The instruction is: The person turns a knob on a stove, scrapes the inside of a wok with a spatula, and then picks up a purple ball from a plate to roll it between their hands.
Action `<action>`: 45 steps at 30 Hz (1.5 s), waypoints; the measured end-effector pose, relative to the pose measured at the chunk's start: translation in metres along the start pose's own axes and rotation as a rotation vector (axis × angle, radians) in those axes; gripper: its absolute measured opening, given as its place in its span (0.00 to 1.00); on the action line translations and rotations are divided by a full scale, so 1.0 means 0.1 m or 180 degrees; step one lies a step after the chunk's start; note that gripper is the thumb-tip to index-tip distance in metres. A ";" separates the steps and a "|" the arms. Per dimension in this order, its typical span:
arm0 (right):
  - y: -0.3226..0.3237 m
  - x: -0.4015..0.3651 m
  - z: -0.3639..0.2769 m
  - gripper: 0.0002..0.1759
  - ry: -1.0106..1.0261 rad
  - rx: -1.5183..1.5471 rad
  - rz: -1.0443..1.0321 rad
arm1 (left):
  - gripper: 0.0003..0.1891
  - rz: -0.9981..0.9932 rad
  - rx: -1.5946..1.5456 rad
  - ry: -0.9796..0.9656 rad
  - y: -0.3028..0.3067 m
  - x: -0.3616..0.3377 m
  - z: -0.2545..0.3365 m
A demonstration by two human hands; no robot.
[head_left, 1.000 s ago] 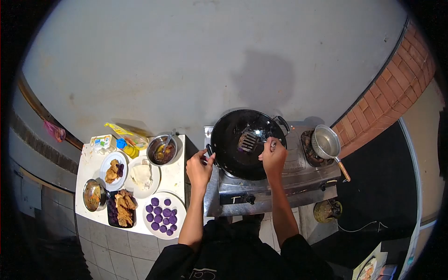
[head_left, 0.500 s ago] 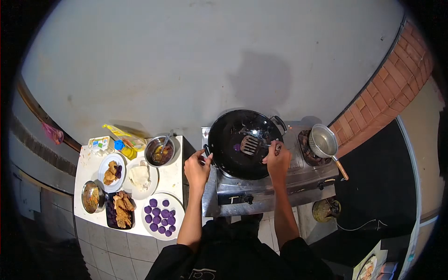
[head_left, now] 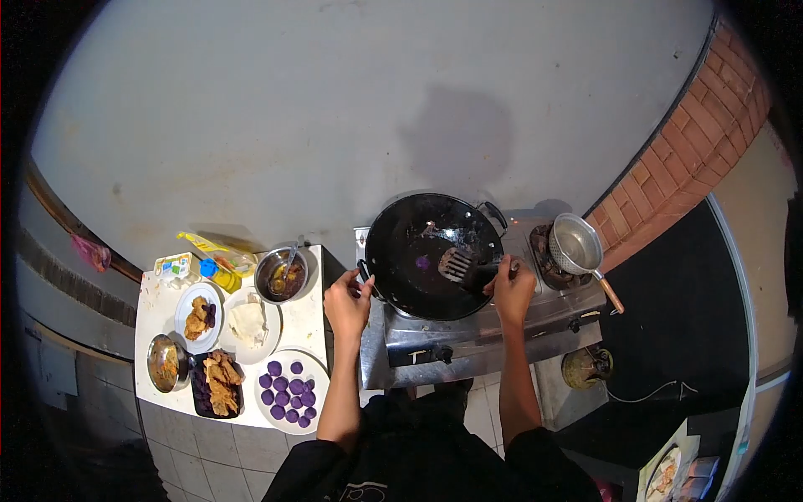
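Observation:
A black wok (head_left: 410, 294) sits on the steel gas stove (head_left: 493, 336). My left hand (head_left: 348, 304) grips the wok's left handle, fingers closed around it. In my right hand (head_left: 514, 294) is a slotted spatula (head_left: 455, 265), its handle inside my fist and its slotted head low over the right half of the wok. Left of the spatula head, apart from it, lies a small purple ball (head_left: 421, 263) in the wok. The wok's inner surface is shiny with a few pale marks.
On the white table (head_left: 319, 328) at left are a plate of purple balls (head_left: 295, 386), a plate with a white lump (head_left: 248, 324), a black tray of fried pieces (head_left: 221, 381), a metal bowl (head_left: 282, 274) and an oil bottle (head_left: 219, 274). A strainer pot (head_left: 575, 244) stands on the right burner.
My right hand has drawn the spatula to the right, away from the purple ball. My left hand stays at the wok handle. The whole view has shifted slightly.

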State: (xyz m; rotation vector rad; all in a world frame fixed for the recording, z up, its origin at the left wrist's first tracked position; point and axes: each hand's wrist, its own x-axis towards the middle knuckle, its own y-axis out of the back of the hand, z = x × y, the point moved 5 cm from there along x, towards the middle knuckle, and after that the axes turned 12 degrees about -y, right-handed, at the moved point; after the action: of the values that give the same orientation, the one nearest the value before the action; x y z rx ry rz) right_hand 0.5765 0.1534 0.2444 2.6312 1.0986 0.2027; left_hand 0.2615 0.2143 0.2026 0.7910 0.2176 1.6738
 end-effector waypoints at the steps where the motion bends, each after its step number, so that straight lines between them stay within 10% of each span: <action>1: 0.01 -0.01 0.00 0.19 -0.0009 0.0001 0.0001 | 0.19 -0.0003 -0.0001 0.0015 -0.01 0.00 -0.01; 45: 0.00 0.02 -0.07 0.19 0.0056 0.0042 0.0055 | 0.18 -0.0045 0.0020 -0.0054 0.03 0.01 0.08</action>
State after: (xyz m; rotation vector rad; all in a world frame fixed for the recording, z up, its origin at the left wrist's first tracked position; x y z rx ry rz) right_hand 0.5763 0.1559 0.2512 2.6564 1.0867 0.2233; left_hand 0.2639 0.2124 0.2112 0.8064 0.2165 1.6534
